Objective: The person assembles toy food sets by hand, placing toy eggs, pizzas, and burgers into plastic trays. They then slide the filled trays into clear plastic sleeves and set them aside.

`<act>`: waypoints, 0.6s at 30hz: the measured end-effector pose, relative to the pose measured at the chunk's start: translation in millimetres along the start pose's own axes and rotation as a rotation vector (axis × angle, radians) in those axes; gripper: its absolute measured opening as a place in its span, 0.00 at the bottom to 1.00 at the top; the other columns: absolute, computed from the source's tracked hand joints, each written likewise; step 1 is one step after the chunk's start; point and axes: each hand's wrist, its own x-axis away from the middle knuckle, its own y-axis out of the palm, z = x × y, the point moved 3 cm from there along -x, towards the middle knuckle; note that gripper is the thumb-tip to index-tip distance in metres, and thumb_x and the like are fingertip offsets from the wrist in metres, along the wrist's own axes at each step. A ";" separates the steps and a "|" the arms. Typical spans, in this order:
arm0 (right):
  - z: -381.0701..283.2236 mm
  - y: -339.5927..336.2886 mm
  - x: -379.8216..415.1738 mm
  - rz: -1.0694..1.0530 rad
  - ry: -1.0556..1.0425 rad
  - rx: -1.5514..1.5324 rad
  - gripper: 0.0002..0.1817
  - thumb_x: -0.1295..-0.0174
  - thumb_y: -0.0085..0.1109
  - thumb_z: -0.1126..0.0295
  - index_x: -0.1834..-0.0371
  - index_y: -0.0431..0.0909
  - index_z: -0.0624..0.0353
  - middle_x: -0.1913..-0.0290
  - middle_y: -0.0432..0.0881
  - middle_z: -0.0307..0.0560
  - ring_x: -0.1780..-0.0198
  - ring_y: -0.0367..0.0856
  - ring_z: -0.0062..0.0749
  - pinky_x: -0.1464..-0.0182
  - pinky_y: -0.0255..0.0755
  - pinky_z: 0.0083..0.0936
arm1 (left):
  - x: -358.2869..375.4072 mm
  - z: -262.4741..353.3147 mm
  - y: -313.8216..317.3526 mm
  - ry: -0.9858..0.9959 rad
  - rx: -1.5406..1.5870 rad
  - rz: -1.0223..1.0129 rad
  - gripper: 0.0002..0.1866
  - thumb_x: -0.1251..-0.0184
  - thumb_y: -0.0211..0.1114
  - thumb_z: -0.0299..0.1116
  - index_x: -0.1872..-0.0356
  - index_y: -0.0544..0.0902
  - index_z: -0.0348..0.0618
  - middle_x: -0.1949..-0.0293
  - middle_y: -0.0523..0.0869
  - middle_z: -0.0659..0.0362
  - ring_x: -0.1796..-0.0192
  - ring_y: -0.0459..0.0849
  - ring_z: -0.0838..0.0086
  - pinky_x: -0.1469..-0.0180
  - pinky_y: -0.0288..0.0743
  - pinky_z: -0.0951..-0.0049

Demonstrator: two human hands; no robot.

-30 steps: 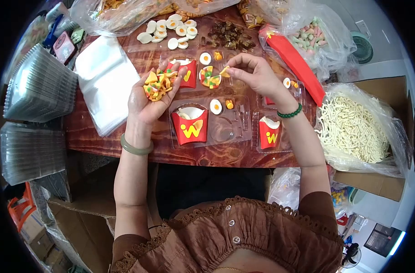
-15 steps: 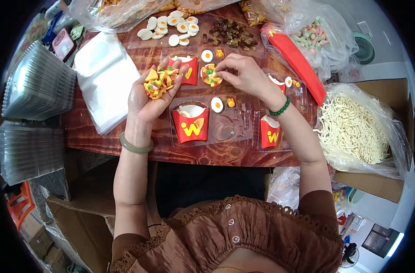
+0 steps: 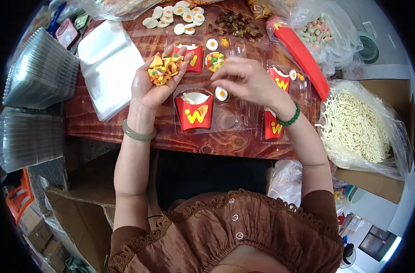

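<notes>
Several small pizza-like gummies lie heaped in my left hand, palm up with the fingers curled around them. My right hand hovers over the clear trays, its fingers apart and nothing visible between them. Just left of its fingertips, a round pizza piece sits in the upper tray, beside an egg gummy and a small orange piece. Below, another tray holds a red carton with a yellow mark and an egg gummy. More red cartons stand in trays at the right.
Egg gummies and brown cola-like pieces lie at the back. Plastic sleeves and stacked clear trays are on the left. A red stack lies right, near a box of pale strands.
My right hand has drawn back from the round pizza piece, down and to the right, and its fingers have parted. The view has shifted slightly.
</notes>
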 end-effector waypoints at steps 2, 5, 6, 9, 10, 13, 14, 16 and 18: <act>-20.9 15.0 6.2 -0.110 -0.006 -0.040 0.10 0.46 0.67 0.69 0.63 0.81 0.59 0.68 0.80 0.44 0.65 0.79 0.34 0.64 0.72 0.28 | -1.2 0.5 -2.7 -0.012 -0.012 -0.019 0.24 0.22 0.31 0.40 0.34 0.61 0.36 0.33 0.62 0.40 0.31 0.62 0.46 0.35 0.71 0.53; -18.4 35.7 15.2 -0.126 0.011 0.005 0.10 0.47 0.68 0.69 0.65 0.80 0.60 0.67 0.79 0.45 0.63 0.79 0.37 0.62 0.72 0.29 | -0.7 -2.1 -4.2 -0.017 -0.035 -0.025 0.24 0.21 0.30 0.40 0.34 0.60 0.36 0.33 0.62 0.40 0.31 0.63 0.46 0.35 0.70 0.53; -16.9 39.0 17.5 -0.126 0.000 -0.009 0.10 0.48 0.68 0.70 0.66 0.78 0.62 0.67 0.78 0.47 0.61 0.79 0.40 0.60 0.73 0.30 | 0.8 -3.1 -4.1 -0.013 -0.029 -0.038 0.24 0.21 0.30 0.40 0.34 0.60 0.37 0.33 0.62 0.40 0.31 0.63 0.46 0.35 0.71 0.53; -24.9 35.9 25.8 -0.057 -0.012 -0.009 0.09 0.46 0.66 0.72 0.67 0.76 0.63 0.68 0.78 0.46 0.65 0.79 0.35 0.62 0.73 0.27 | 9.7 -5.0 -1.6 -0.012 -0.008 -0.068 0.24 0.21 0.30 0.41 0.33 0.60 0.37 0.33 0.61 0.39 0.31 0.62 0.46 0.35 0.71 0.53; -28.3 33.6 30.4 -0.052 -0.011 -0.006 0.09 0.46 0.66 0.72 0.67 0.76 0.63 0.68 0.78 0.46 0.65 0.79 0.35 0.62 0.73 0.27 | 14.1 -8.0 3.7 -0.017 0.010 -0.087 0.24 0.21 0.31 0.41 0.33 0.60 0.37 0.33 0.61 0.40 0.31 0.62 0.46 0.36 0.71 0.53; -42.2 14.3 48.8 0.047 0.297 -0.207 0.06 0.44 0.63 0.75 0.67 0.75 0.63 0.69 0.79 0.44 0.71 0.75 0.24 0.68 0.71 0.21 | 37.9 -21.6 15.6 0.020 0.014 -0.054 0.25 0.22 0.31 0.41 0.34 0.61 0.37 0.33 0.61 0.40 0.31 0.62 0.47 0.36 0.72 0.55; -42.9 13.4 55.2 0.050 0.297 -0.206 0.06 0.44 0.63 0.75 0.67 0.75 0.63 0.69 0.79 0.44 0.71 0.75 0.24 0.68 0.71 0.21 | 46.0 -27.1 16.5 0.025 0.010 -0.078 0.24 0.22 0.31 0.40 0.35 0.63 0.36 0.33 0.62 0.41 0.31 0.63 0.48 0.37 0.73 0.56; -42.2 13.3 67.5 0.134 0.241 0.012 0.06 0.45 0.63 0.76 0.67 0.75 0.63 0.69 0.78 0.45 0.71 0.77 0.29 0.69 0.72 0.24 | 68.1 -44.5 20.0 -0.019 0.035 -0.093 0.24 0.22 0.33 0.40 0.35 0.63 0.36 0.33 0.63 0.41 0.32 0.64 0.48 0.37 0.73 0.56; -40.5 22.7 74.4 0.156 0.146 0.140 0.07 0.47 0.63 0.77 0.66 0.76 0.62 0.67 0.78 0.46 0.67 0.79 0.36 0.65 0.74 0.28 | 86.5 -68.5 17.1 -0.083 0.078 -0.078 0.22 0.23 0.37 0.38 0.35 0.65 0.37 0.34 0.66 0.42 0.32 0.66 0.47 0.37 0.72 0.55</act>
